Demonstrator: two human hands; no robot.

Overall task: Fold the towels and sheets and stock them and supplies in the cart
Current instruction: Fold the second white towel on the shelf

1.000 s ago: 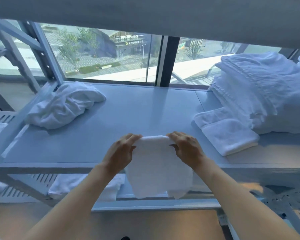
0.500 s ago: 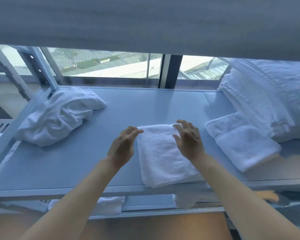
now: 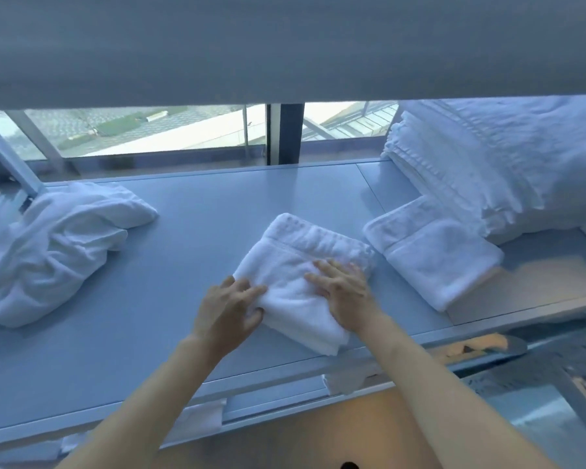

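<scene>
Left hand [image 3: 229,308] is gripping the near-left edge of a folded white towel [image 3: 298,265] at shelf [image 3: 190,211] centre | right hand [image 3: 344,289] is pressing flat, fingers straight, on top | second folded towel [image 3: 433,255] is lying at 2 o'clock | crumpled linen [image 3: 48,252] is sitting at 10 o'clock | stacked sheets [image 3: 487,164] are resting far right.

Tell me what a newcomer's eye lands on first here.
First, the two hands at the shelf's front edge: the left hand grips the near-left edge of a folded white towel while the right hand lies flat on top. Next, a crumpled white heap at the shelf's left end, and a tall stack of folded linens at the far right, a smaller folded towel before it.
</scene>
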